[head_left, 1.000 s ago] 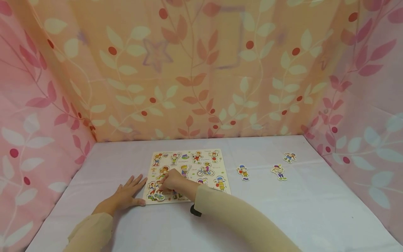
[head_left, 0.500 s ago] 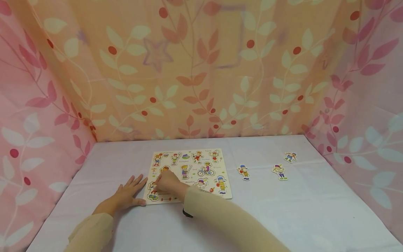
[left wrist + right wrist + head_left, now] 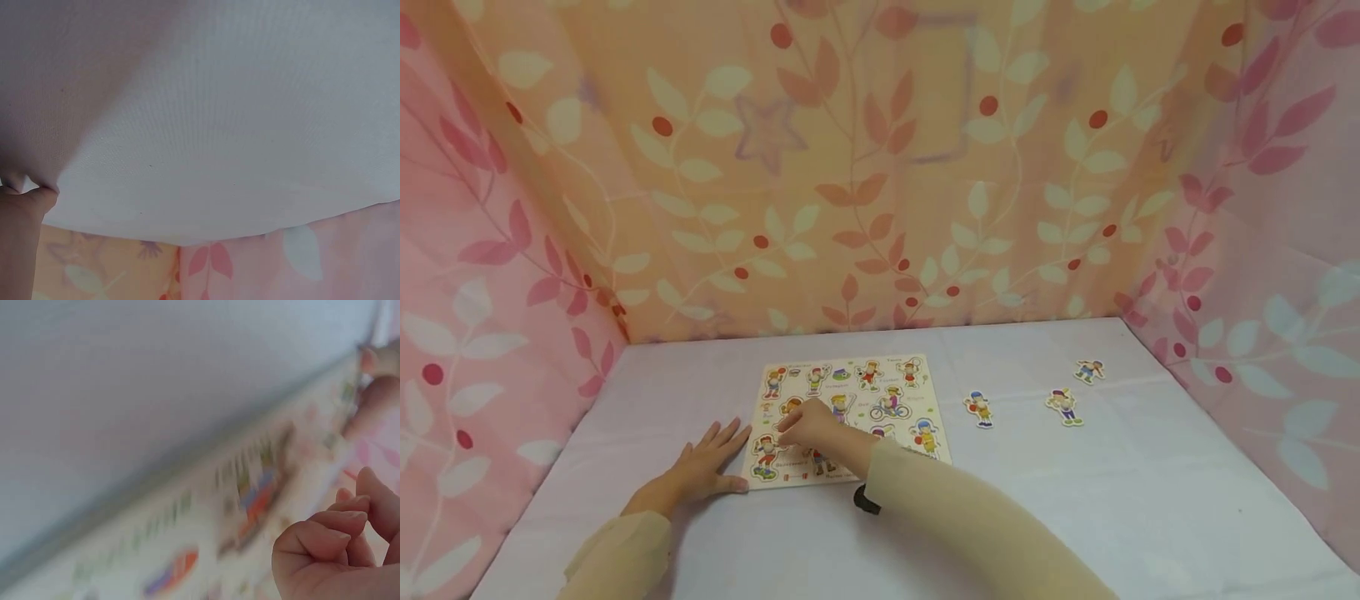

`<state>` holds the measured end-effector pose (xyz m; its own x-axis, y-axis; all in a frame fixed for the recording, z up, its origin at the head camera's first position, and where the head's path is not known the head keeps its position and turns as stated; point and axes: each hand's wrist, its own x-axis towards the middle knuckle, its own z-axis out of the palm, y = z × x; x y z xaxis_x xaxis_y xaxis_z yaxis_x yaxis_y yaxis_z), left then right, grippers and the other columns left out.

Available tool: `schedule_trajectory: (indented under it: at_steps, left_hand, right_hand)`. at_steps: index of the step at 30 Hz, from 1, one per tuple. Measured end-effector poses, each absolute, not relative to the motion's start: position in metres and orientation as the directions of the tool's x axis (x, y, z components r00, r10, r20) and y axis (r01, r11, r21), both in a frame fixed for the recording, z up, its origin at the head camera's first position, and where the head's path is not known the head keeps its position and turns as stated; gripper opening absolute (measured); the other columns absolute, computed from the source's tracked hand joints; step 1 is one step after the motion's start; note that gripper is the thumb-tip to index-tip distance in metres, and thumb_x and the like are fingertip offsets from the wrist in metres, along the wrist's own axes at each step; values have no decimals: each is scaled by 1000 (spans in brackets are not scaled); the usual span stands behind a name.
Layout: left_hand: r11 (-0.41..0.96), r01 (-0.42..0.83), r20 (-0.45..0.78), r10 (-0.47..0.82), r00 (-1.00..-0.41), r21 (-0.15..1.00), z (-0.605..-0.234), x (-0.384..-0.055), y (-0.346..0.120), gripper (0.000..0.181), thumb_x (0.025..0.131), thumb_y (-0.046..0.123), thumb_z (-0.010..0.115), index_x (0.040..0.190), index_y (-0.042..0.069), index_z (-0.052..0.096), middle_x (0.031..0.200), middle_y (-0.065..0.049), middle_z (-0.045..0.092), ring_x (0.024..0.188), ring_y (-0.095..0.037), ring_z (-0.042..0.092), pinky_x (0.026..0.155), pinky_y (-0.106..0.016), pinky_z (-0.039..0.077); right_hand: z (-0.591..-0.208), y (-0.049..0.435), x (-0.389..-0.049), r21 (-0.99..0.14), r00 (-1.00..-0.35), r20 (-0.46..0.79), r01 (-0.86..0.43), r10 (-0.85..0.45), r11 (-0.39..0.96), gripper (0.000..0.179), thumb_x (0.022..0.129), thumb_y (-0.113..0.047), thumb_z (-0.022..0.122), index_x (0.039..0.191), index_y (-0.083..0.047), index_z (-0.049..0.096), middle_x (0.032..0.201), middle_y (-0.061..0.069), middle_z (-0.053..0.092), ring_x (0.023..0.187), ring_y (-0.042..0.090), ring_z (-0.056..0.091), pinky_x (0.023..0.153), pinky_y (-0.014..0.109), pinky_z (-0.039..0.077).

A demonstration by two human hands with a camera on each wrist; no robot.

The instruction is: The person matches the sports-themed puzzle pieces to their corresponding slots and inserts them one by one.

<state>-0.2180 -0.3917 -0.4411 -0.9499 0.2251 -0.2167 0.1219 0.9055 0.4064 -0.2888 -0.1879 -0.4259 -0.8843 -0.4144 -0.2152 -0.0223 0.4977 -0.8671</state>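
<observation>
A cream puzzle board (image 3: pixel 928 392) with cartoon sports figures lies on the white table. My left hand (image 3: pixel 703 467) rests flat, fingers spread, with fingertips and thumb at the board's left edge. Over the board's left-middle part is my right hand (image 3: pixel 812 425), near a skateboarder puzzle piece (image 3: pixel 765 457) at the lower left corner. In the right wrist view its curled fingers (image 3: pixel 322 534) show nothing held between them. The hand and forearm hide part of the middle and lower board. Only a bit of the left hand's thumb side (image 3: pixel 28 209) shows in the left wrist view.
Three loose figure pieces lie right of the board: one in a blue cap (image 3: pixel 979 410), one in a purple cap (image 3: pixel 1065 407) and a tilted one (image 3: pixel 1089 372) farther back. Patterned cloth walls (image 3: pixel 880 250) border the table at the back and sides.
My right hand brought the skateboarder piece leftward onto the matching lower-left place, pressed there, then drew back slightly to the right. The left hand has stayed at the board's edge.
</observation>
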Motion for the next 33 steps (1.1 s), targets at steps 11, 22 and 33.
schedule_trajectory:
  at_steps: [11, 22, 33]
  left_hand:
    - [909, 152, -182, 237, -954, 389, -442, -219, -388, 97, 77, 46, 75, 147, -4, 32, 153, -32, 19, 137, -59, 9, 98, -80, 7]
    - [900, 126, -220, 235, -947, 416, -442, -221, -392, 98, 77, 47, 76, 148, -2, 31, 153, -34, 15, 136, -60, 5, 96, -82, 3]
    - [883, 120, -221, 241, -945, 453, -434, -222, -387, 91, 80, 44, 75, 146, -5, 34, 151, -36, 17, 135, -61, 5, 94, -83, 2]
  right_hand:
    - [-403, -119, -297, -915, -852, -133, -91, -507, 394, 14, 85, -8, 75, 96, 0, 74, 91, 1, 63, 74, 14, 58, 65, 27, 49]
    - [-391, -42, -305, -869, -883, -76, -169, -463, 464, 20, 89, -15, 71, 101, 1, 73, 89, 3, 64, 74, 15, 58, 62, 26, 48]
    - [-384, 26, -312, -854, -930, -118, -84, -349, 514, 23, 92, -13, 67, 108, 2, 70, 82, 5, 63, 75, 19, 56, 64, 26, 46]
